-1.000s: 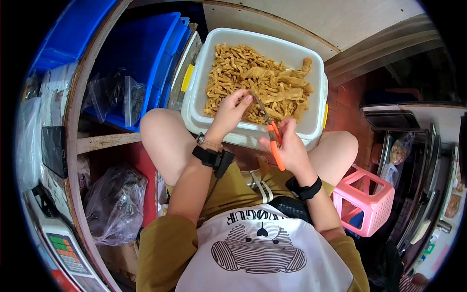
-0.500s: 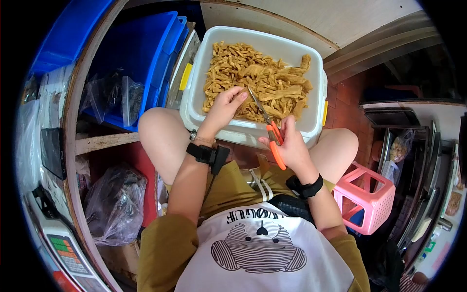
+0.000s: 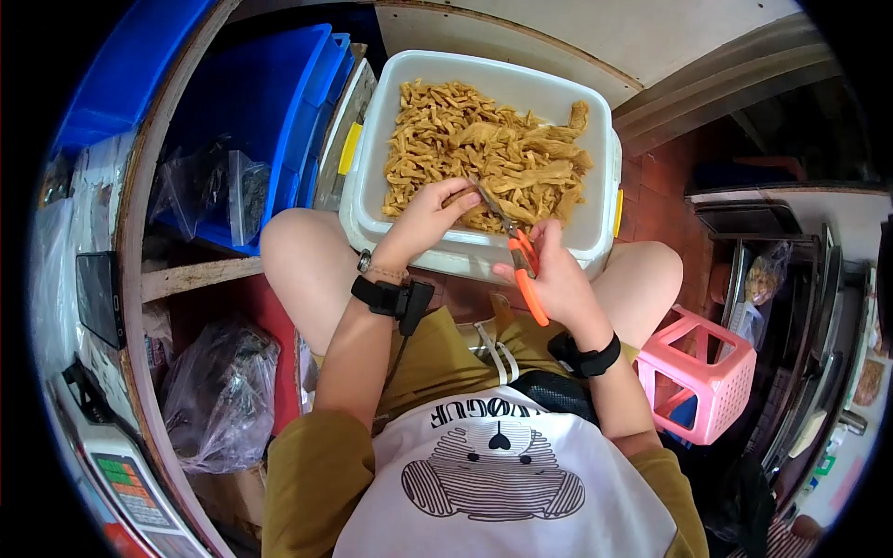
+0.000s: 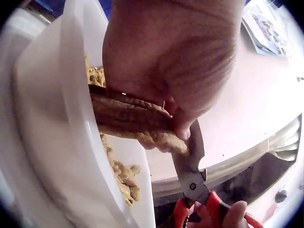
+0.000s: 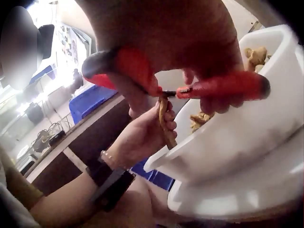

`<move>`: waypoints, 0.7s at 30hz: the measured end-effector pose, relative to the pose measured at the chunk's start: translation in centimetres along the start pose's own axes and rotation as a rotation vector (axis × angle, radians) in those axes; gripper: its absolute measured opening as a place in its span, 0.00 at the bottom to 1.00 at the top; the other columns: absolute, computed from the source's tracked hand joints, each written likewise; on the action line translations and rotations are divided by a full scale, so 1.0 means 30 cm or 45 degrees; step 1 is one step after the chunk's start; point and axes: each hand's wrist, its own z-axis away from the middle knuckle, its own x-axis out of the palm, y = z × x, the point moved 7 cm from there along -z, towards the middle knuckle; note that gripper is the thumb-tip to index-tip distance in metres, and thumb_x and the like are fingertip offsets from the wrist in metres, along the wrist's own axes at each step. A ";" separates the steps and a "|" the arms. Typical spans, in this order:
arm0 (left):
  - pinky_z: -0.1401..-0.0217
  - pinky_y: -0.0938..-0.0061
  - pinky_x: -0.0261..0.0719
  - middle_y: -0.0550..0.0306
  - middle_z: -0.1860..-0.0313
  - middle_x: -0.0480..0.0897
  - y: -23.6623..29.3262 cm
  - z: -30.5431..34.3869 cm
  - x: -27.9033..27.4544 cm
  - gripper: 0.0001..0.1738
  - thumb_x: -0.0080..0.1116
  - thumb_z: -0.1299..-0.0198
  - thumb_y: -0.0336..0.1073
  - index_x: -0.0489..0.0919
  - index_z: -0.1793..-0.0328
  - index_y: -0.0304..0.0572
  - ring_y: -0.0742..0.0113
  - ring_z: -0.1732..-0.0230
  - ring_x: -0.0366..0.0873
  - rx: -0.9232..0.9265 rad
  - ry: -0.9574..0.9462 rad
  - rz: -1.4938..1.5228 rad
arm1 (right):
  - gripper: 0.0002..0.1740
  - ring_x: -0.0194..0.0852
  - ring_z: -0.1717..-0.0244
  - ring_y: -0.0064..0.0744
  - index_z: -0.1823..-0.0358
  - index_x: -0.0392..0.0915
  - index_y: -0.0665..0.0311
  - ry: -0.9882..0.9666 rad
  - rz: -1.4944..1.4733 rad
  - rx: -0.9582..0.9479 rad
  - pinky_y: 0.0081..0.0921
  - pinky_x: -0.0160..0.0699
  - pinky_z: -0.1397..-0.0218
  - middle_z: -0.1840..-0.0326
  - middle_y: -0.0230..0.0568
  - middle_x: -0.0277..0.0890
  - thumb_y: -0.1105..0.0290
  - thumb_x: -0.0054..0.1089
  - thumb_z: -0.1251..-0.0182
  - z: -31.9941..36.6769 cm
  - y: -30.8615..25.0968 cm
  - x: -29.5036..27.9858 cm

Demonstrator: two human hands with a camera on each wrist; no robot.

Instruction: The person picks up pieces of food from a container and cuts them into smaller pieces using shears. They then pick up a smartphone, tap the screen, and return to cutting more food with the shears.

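Note:
My left hand (image 3: 426, 221) holds a long, wrinkled tan-brown strip (image 4: 133, 116), its thumb pressing near one end. My right hand (image 3: 561, 286) grips the orange handles of a pair of scissors (image 3: 531, 296). In the left wrist view the scissor blades meet the strip's end, right beside the left thumb. In the right wrist view the strip hangs down from the left fingers, below the red-looking handles. Both hands are over the near side of a white plastic tub (image 3: 369, 153), which holds a heap of similar pieces (image 3: 484, 135), short ones at left and longer ones at right.
The tub stands between the person's bare knees. Blue bins (image 3: 260, 112) with small plastic bags are at left, above a large clear bag (image 3: 223, 395). A pink stool (image 3: 707, 381) stands at right. A scale (image 3: 135, 479) sits at lower left.
The left hand has shifted slightly, first up away from the blades, then back down to the scissor tips. The right hand keeps its grip on the scissors nearly in place.

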 end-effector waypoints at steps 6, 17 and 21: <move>0.59 0.79 0.69 0.63 0.69 0.76 -0.036 0.002 -0.045 0.19 0.55 0.35 0.43 0.76 0.52 0.30 0.77 0.65 0.68 -0.075 0.131 -0.016 | 0.35 0.72 0.75 0.51 0.59 0.55 0.64 0.086 -0.005 -0.025 0.37 0.72 0.71 0.77 0.52 0.71 0.51 0.72 0.50 -0.001 -0.016 -0.014; 0.60 0.82 0.67 0.69 0.68 0.73 -0.031 0.002 -0.042 0.16 0.53 0.33 0.41 0.76 0.54 0.32 0.80 0.64 0.66 -0.160 0.123 0.067 | 0.34 0.75 0.75 0.58 0.62 0.56 0.65 0.110 0.030 -0.043 0.38 0.73 0.73 0.79 0.54 0.71 0.54 0.74 0.50 0.007 -0.032 -0.033; 0.58 0.81 0.69 0.65 0.64 0.77 -0.048 0.000 -0.023 0.17 0.55 0.34 0.42 0.77 0.51 0.31 0.79 0.62 0.70 -0.096 0.066 -0.004 | 0.33 0.72 0.79 0.54 0.63 0.56 0.65 0.150 -0.024 -0.061 0.36 0.72 0.75 0.81 0.50 0.68 0.55 0.74 0.50 0.005 -0.021 -0.027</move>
